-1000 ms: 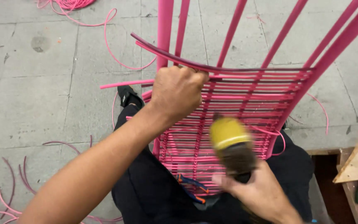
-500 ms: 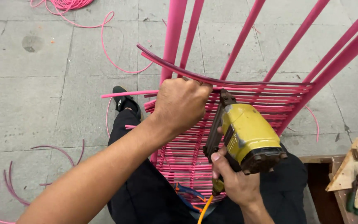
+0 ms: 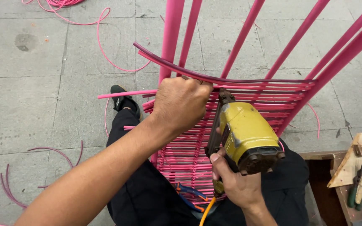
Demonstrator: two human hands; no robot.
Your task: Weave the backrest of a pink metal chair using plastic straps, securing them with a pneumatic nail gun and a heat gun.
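Grey paving, stapler (image 3: 248, 136) risen to woven frame (image 3: 248, 90), left hand (image 3: 181, 102) still gripping

- Left hand (image 3: 181, 102): fingertips curled under, hidden behind cords (image 3: 248, 90); what they pinch can't be told.
- Right hand (image 3: 235, 182): palm hidden by stapler (image 3: 248, 136) grip; trigger finger not visible.
- Stapler nose at 12 o'clock of its body is tucked behind left hand; contact point with frame (image 3: 172, 33) unclear.
- Frame bars cut off by top edge.
- Hose (image 3: 206, 209) runs off bottom edge at 6 o'clock.
- Pliers (image 3: 189, 194) partly under weave, jaws hidden.
- Shoe (image 3: 124, 100) half covered by leg.
- Tools (image 3: 359, 188) at 4 o'clock: small, cut by right edge, kinds unclear.
- Cord pile (image 3: 59, 3) cut off at 11 o'clock.
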